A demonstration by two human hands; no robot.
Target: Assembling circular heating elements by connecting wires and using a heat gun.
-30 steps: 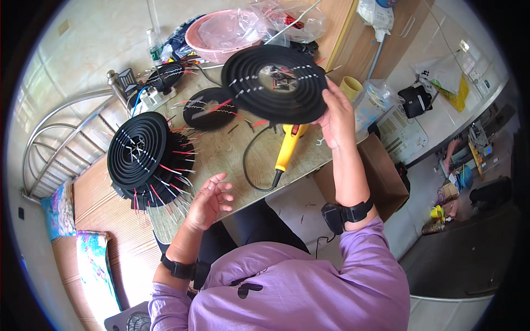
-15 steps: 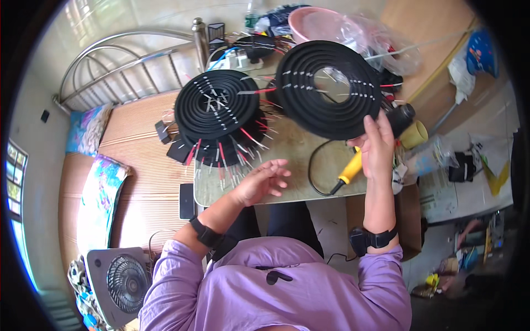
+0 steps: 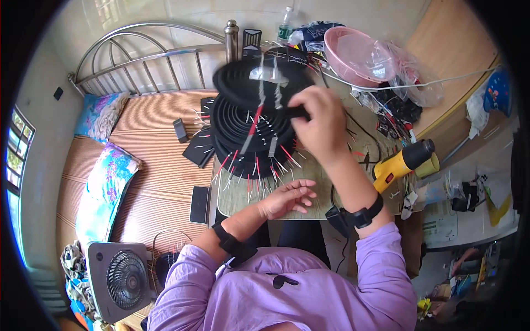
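Left hand (image 3: 285, 199) spread, right hand (image 3: 319, 122) pinches a tilted black disc (image 3: 240, 85), widest crosswise, leads (image 3: 256, 118) toward the person (image 3: 298, 300).

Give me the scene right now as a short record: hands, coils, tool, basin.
Left hand: empty, loosely open, near table's front edge
Right hand: gripping a flat black coil
Held coil: over the coil stack; contact unclear
Yellow tool: right of right hand
Pink basin: toward table's back, clear plastic inside

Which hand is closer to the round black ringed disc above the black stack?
Right: the right hand holds the round black ringed disc at its edge; the left hand is apart, lower in view.
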